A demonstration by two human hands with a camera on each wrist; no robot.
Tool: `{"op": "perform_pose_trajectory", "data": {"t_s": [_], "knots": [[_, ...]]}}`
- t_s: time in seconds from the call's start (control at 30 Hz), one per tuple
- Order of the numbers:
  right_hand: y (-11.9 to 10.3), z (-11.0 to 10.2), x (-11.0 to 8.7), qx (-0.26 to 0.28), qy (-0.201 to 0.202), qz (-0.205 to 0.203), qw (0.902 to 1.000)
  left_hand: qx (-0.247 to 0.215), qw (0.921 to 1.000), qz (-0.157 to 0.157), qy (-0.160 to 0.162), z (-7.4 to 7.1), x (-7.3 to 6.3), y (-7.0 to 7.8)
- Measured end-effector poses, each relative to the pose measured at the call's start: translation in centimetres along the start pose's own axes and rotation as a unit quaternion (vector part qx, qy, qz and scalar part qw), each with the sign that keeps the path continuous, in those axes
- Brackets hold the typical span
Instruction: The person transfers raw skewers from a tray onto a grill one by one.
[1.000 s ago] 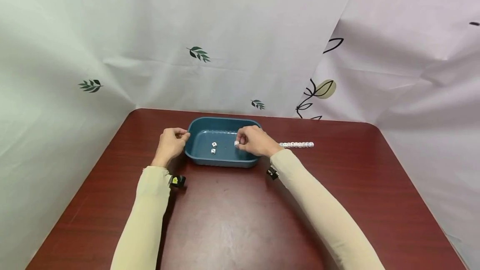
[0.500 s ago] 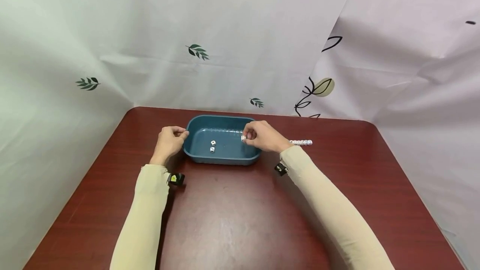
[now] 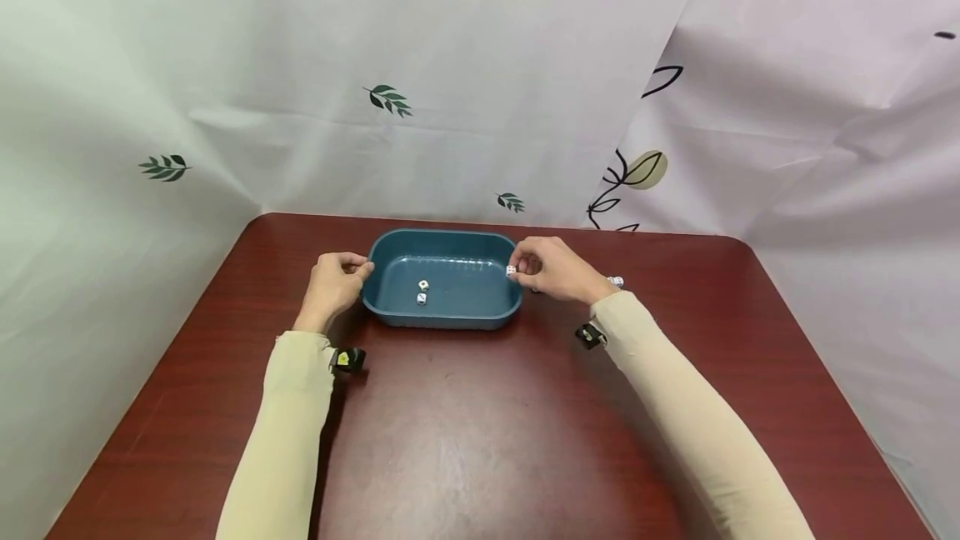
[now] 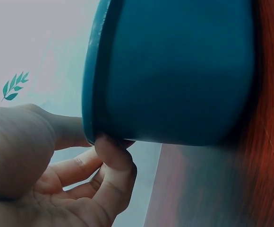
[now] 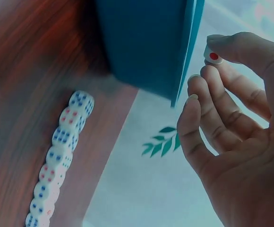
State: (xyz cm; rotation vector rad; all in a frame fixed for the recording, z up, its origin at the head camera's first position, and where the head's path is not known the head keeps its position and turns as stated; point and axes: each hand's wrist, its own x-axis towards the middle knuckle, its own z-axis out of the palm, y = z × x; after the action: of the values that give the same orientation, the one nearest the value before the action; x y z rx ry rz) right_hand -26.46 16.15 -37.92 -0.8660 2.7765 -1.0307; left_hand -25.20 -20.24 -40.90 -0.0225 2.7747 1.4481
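My left hand [image 3: 333, 286] pinches the left rim of a teal-blue tray [image 3: 442, 322]; in the left wrist view, thumb and fingers [image 4: 113, 161] close on that rim. Between thumb and fingertips my right hand [image 3: 558, 271] holds a white die [image 3: 511, 271], over the tray's right rim. The right wrist view shows a red pip on this held die [image 5: 213, 56], its other fingers loosely bent. Two more dice, one [image 3: 423, 284] just behind the other [image 3: 422, 298], lie on the tray's floor, left of its middle.
A row of several dice [image 5: 61, 137] stands on the dark red wooden table [image 3: 450, 423] to the right of the tray, mostly hidden behind my right hand in the head view. A white curtain [image 3: 450, 40] with leaf prints hangs behind the table.
My right hand has moved right with the die, from over the tray's inside to its right rim, now covering more of the dice row. The left hand keeps its place at the rim.
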Motion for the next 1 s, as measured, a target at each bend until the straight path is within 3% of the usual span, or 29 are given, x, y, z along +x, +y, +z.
{"op": "perform_pose_trajectory", "data": {"t_s": [0.77, 1.0], "knots": [[5.3, -4.1, -4.3, -0.043, 0.042, 0.021, 0.9979, 0.010, 1.0000, -0.002, 0.000, -0.1, 0.0, -0.2], [7.3, -5.3, -5.7, -0.054, 0.051, 0.046, 0.9962, 0.012, 0.9999, -0.002, -0.003, -0.1, 0.0, -0.2]]}}
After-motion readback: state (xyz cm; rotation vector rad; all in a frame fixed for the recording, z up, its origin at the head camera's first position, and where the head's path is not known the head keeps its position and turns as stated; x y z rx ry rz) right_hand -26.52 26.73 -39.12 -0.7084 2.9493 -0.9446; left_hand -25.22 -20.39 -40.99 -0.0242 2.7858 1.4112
